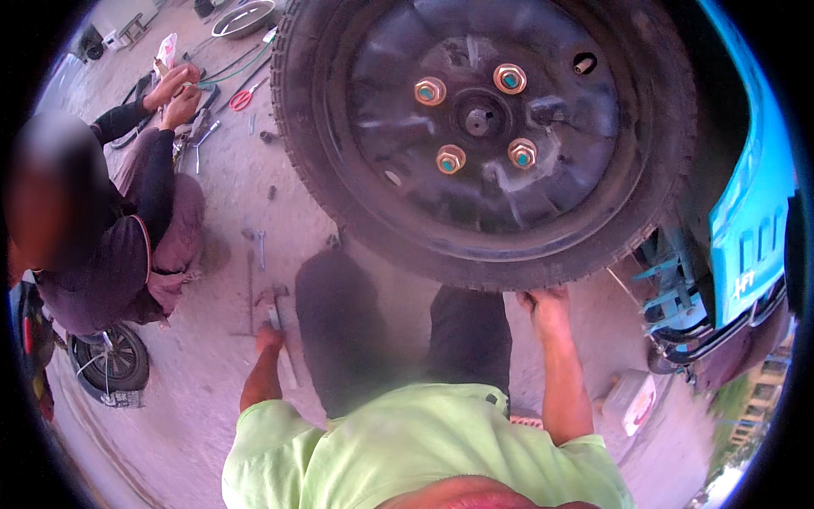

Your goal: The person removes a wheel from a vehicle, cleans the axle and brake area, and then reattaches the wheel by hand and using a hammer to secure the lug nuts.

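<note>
A large black wheel (pixel 483 191) stands upright before me, its steel disc held by several brass-coloured nuts (pixel 449 159) on teal-tipped studs round the hub (pixel 479 121). At the tyre's lower edge is my right hand (pixel 549 312), its fingers curled against the rubber and partly hidden by it. Low on my left, my left hand (pixel 270 337) is closed round the handle of a hammer (pixel 272 295), head up, near the floor. Beside it lies a dark T-shaped bar (pixel 250 293), with a spanner (pixel 261 248) farther off.
Blue vehicle bodywork (pixel 746 204) rises on the right. At the left a co-worker (pixel 119 229) sits, both hands (pixel 180 95) on something I cannot make out. Red-handled scissors or pliers (pixel 241 101), a basin (pixel 243 19), a small wheel (pixel 110 362) and a box (pixel 638 401) are on the floor.
</note>
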`<state>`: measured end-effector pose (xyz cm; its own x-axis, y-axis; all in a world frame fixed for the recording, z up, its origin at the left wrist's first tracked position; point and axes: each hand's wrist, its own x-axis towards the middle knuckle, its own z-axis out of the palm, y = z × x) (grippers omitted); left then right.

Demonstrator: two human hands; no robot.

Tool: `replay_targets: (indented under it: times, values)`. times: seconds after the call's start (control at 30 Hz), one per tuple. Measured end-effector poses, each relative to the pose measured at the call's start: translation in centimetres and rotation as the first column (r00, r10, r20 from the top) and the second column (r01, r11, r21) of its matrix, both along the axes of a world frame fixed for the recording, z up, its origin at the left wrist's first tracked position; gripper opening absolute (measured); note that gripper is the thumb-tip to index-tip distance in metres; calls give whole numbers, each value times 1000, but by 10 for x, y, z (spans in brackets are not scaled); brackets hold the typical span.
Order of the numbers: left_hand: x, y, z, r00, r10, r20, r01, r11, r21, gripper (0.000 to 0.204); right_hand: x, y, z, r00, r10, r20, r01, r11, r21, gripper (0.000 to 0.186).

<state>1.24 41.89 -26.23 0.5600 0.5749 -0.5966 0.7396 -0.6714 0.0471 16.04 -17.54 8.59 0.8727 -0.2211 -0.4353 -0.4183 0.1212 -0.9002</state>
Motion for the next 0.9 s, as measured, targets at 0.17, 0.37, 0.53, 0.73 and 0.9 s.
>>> replay_targets:
  times: [0.17, 0.37, 0.53, 0.73, 0.9]
  values:
    - [-7, 18, -32, 936, 341, 90, -305, 911, -279, 38, 4, 5, 6, 999, 32, 32, -35, 997, 75, 32]
    - [-13, 28, 18, 823, 563, -76, -384, 453, -805, 20, 7, 26, 33, 996, 82, 41, -85, 994, 64, 23]
    - [-6, -57, 191, 708, 636, 307, -231, 619, -750, 32, 2, 15, 29, 926, 308, 217, -293, 951, -99, 41]
    - [51, -140, 340, 358, 383, 851, 257, 836, -484, 26, 4, 32, 40, 938, 266, 224, -242, 962, -130, 72]
    - [123, -208, 425, 540, 296, 788, 379, 750, -542, 28, 8, 42, 44, 931, 251, 265, -214, 963, -162, 70]
